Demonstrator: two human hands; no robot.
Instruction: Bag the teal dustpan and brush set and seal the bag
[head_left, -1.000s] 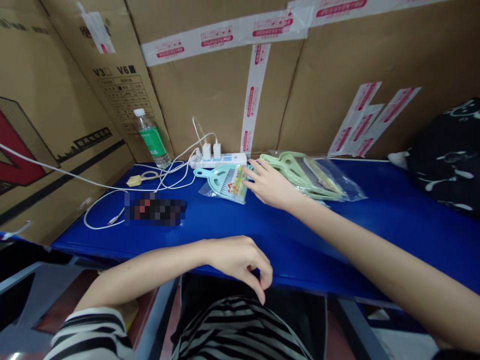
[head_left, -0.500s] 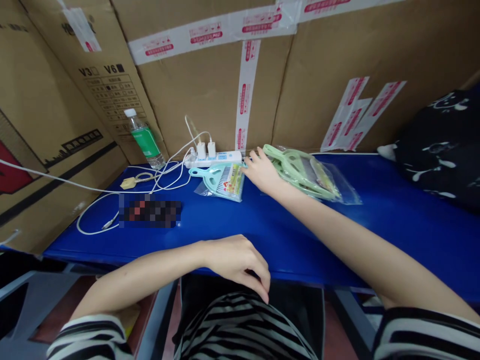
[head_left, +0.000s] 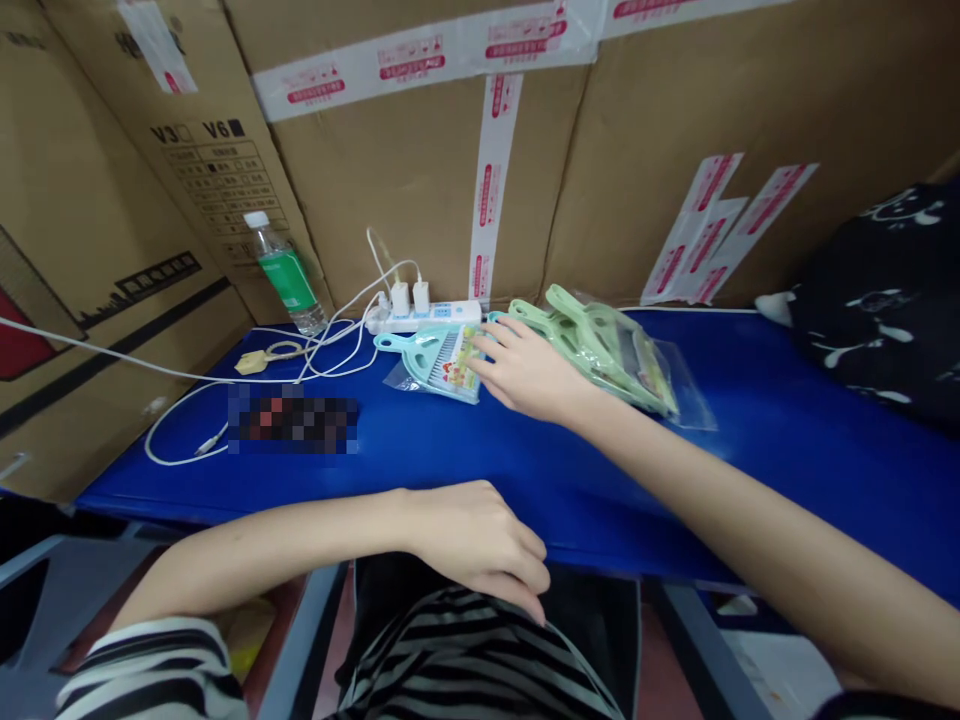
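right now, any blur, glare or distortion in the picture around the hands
Head view: wide-angle stretch seems to tilt the bottle; pale glints on the clear wrap around the green dustpans; in the same head view, the left hand and right hand look fairly clear, but a pixelated patch hides something on the blue table.
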